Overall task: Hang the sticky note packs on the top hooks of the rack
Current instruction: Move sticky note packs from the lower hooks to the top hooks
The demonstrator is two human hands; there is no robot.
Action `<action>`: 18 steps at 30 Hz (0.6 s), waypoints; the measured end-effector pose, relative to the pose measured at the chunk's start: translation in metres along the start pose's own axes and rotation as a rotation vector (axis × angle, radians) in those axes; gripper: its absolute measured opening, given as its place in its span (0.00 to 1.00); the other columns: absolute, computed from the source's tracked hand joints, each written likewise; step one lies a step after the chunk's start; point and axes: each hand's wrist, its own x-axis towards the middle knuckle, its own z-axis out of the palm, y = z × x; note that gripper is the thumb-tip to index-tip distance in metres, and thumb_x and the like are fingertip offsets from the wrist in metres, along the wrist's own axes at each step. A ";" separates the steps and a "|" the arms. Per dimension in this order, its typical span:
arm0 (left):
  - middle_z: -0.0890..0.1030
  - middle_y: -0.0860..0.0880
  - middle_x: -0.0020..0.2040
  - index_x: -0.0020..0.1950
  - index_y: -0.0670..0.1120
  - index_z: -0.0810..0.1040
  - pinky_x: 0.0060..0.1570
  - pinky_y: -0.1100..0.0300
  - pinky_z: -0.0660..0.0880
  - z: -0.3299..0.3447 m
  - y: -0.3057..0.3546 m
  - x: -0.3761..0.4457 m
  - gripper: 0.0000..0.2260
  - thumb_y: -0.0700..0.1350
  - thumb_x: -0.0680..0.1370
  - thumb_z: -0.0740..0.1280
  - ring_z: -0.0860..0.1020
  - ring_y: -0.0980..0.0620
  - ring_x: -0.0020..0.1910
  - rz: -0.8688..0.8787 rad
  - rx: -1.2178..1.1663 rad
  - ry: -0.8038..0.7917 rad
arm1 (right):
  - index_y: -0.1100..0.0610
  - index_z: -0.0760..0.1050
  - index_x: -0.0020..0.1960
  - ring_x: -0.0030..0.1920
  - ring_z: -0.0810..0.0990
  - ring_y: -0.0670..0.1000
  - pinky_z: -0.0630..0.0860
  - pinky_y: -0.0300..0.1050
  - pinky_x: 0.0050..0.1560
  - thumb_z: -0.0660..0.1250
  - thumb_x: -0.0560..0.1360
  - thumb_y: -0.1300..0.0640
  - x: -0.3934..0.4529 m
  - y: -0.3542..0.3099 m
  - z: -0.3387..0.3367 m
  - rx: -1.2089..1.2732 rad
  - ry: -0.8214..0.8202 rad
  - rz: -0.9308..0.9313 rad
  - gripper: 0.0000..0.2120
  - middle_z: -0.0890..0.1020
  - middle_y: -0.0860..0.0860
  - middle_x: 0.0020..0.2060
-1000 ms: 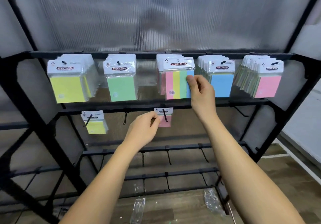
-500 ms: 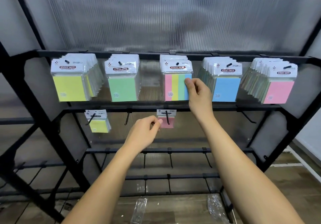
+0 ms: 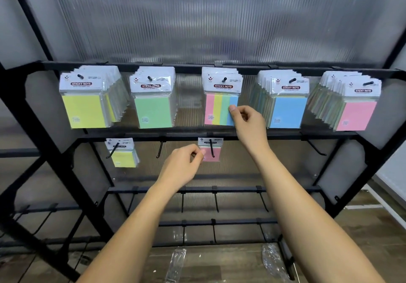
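Striped pack [image 3: 220, 109] hangs upright; right hand [image 3: 248, 124] pinches edge.

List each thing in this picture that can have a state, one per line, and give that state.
striped pack: hanging on top middle hook, right hand pinching its lower right edge
small pink pack: hanging on second-row hook, left hand pinching its left edge
small yellow pack: hanging on second-row hook, untouched
right hand: pinching
left hand: pinching
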 end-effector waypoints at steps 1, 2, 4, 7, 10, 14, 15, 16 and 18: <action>0.79 0.56 0.35 0.41 0.54 0.76 0.32 0.61 0.66 0.000 0.000 0.001 0.12 0.55 0.82 0.60 0.73 0.59 0.32 -0.001 0.002 0.011 | 0.56 0.79 0.44 0.33 0.73 0.40 0.66 0.33 0.36 0.64 0.81 0.45 -0.003 0.004 -0.001 -0.019 -0.013 0.020 0.16 0.78 0.44 0.33; 0.79 0.56 0.34 0.41 0.53 0.77 0.32 0.61 0.67 0.000 0.000 0.002 0.12 0.55 0.82 0.60 0.74 0.58 0.32 -0.002 0.004 0.022 | 0.56 0.79 0.44 0.35 0.75 0.41 0.68 0.35 0.38 0.64 0.80 0.45 -0.007 0.010 -0.001 -0.035 -0.027 0.045 0.16 0.80 0.45 0.35; 0.78 0.56 0.33 0.42 0.52 0.78 0.33 0.61 0.67 0.001 -0.002 0.003 0.12 0.55 0.82 0.61 0.74 0.58 0.32 -0.004 0.012 0.040 | 0.56 0.80 0.45 0.38 0.77 0.40 0.68 0.35 0.39 0.64 0.80 0.45 -0.018 0.021 0.000 -0.059 -0.065 0.100 0.15 0.83 0.46 0.37; 0.76 0.57 0.33 0.44 0.52 0.78 0.32 0.61 0.66 0.003 -0.002 0.004 0.10 0.53 0.82 0.61 0.73 0.59 0.31 -0.008 0.022 0.056 | 0.55 0.80 0.43 0.32 0.75 0.35 0.65 0.30 0.33 0.64 0.80 0.46 -0.036 0.035 0.007 -0.096 -0.119 0.158 0.15 0.81 0.44 0.35; 0.79 0.56 0.37 0.44 0.52 0.76 0.36 0.58 0.70 0.004 -0.002 0.007 0.10 0.53 0.82 0.61 0.76 0.54 0.37 -0.021 0.071 0.091 | 0.54 0.80 0.42 0.33 0.76 0.37 0.67 0.31 0.35 0.65 0.80 0.49 -0.049 0.048 0.015 -0.139 -0.163 0.180 0.12 0.83 0.45 0.35; 0.79 0.54 0.42 0.46 0.52 0.75 0.41 0.56 0.72 0.015 -0.008 0.010 0.09 0.53 0.82 0.60 0.76 0.50 0.43 -0.073 0.148 0.069 | 0.55 0.81 0.44 0.38 0.78 0.44 0.71 0.37 0.40 0.66 0.79 0.54 -0.062 0.069 0.020 -0.204 -0.229 0.213 0.09 0.84 0.49 0.37; 0.79 0.54 0.42 0.47 0.51 0.75 0.41 0.56 0.71 0.020 -0.012 0.009 0.09 0.53 0.82 0.60 0.76 0.50 0.43 -0.092 0.147 0.057 | 0.55 0.81 0.45 0.38 0.79 0.45 0.72 0.39 0.42 0.66 0.79 0.54 -0.065 0.075 0.021 -0.219 -0.245 0.225 0.09 0.84 0.49 0.37; 0.79 0.54 0.42 0.47 0.51 0.75 0.41 0.56 0.71 0.025 -0.015 0.009 0.09 0.52 0.82 0.60 0.77 0.50 0.43 -0.111 0.141 0.046 | 0.55 0.81 0.45 0.40 0.80 0.47 0.73 0.40 0.43 0.66 0.79 0.53 -0.066 0.081 0.023 -0.230 -0.259 0.239 0.09 0.84 0.49 0.38; 0.79 0.54 0.42 0.45 0.51 0.74 0.41 0.55 0.73 0.036 -0.023 0.007 0.09 0.52 0.82 0.60 0.77 0.49 0.43 -0.144 0.126 0.030 | 0.55 0.81 0.46 0.42 0.81 0.49 0.75 0.43 0.46 0.66 0.79 0.51 -0.068 0.092 0.025 -0.254 -0.284 0.265 0.10 0.84 0.49 0.38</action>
